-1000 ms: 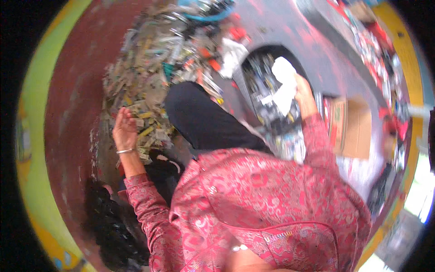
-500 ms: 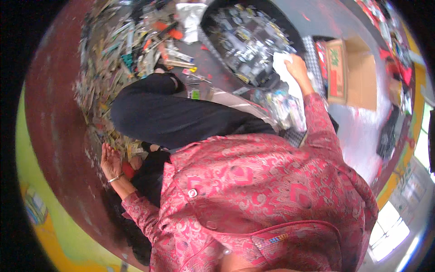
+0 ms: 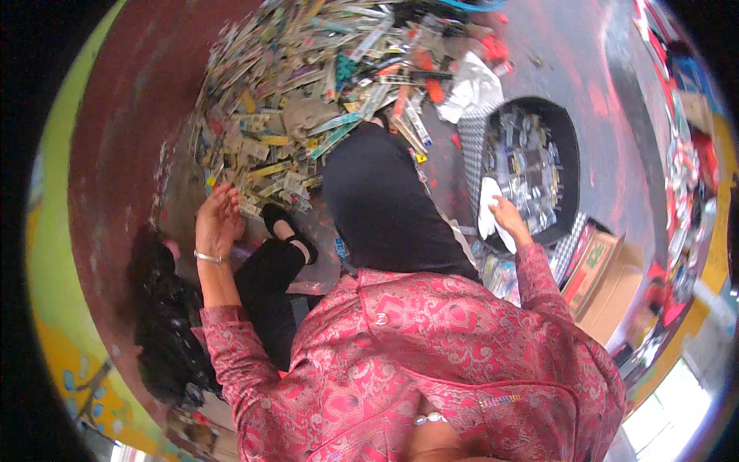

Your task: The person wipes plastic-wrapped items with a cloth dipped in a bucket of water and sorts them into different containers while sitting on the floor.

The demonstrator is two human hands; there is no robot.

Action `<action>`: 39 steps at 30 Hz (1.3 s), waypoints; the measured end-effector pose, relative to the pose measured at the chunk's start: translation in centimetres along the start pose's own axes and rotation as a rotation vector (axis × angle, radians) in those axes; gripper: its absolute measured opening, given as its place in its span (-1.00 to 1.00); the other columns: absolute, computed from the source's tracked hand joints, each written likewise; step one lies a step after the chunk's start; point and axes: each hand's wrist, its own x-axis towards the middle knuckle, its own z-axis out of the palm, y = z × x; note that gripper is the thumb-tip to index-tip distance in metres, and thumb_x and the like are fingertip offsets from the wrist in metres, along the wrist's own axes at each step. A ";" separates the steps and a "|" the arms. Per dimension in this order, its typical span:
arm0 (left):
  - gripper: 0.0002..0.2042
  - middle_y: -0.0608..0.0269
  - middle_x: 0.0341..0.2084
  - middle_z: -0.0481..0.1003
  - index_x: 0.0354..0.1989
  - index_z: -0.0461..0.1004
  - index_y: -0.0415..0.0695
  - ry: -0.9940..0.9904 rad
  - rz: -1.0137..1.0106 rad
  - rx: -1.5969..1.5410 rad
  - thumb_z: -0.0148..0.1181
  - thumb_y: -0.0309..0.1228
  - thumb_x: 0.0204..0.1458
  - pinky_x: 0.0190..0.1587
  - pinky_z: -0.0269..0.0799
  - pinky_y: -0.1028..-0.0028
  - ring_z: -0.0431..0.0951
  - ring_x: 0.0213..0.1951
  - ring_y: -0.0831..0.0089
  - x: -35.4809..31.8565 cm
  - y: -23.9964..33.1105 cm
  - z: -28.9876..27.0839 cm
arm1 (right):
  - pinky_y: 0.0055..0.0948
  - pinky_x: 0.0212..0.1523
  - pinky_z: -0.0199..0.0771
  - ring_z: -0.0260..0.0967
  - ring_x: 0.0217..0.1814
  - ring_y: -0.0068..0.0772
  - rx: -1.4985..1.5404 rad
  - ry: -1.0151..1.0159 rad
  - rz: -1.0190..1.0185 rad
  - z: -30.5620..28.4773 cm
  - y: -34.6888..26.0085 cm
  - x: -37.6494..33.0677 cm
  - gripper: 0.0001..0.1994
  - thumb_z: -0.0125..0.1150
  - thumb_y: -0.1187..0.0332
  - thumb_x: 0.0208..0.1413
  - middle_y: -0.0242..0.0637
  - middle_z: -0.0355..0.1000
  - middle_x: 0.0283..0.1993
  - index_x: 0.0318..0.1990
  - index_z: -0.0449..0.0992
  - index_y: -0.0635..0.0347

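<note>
My right hand (image 3: 509, 219) is closed on a white, limp piece (image 3: 487, 206) that looks like cloth or paper. It is at the near rim of a round black tub (image 3: 570, 146). Inside the tub lie many small clear and grey plastic pieces (image 3: 527, 162). On the left, my left hand (image 3: 218, 218) is raised at the near edge of a heap of flat strips (image 3: 285, 115), its fingers loosely bent and apart. Nothing shows in it. A bracelet circles that wrist.
An open cardboard box (image 3: 608, 289) stands at the right of my right forearm. Another crumpled white piece (image 3: 471, 88) lies beyond the tub. A black plastic bag (image 3: 173, 331) is at the left. My bent leg (image 3: 385, 200) is between the heap and the tub.
The view has swung, so the heap and tub sit elsewhere in it. My left hand has risen toward the heap, its fingers more bent. The right hand still grips the white piece by the tub.
</note>
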 end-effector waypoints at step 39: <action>-0.36 0.11 -0.04 0.23 0.10 0.09 -0.08 -0.185 0.031 -0.593 0.03 0.03 -0.10 -0.06 0.24 0.05 0.25 -0.01 0.19 -3.9 2.6 5.1 | -0.21 0.14 0.08 0.16 0.08 -0.27 1.319 -1.375 -0.597 -2.4 -55.2 5.5 -0.63 -0.08 0.17 0.06 -0.26 0.23 0.05 -0.02 0.29 0.16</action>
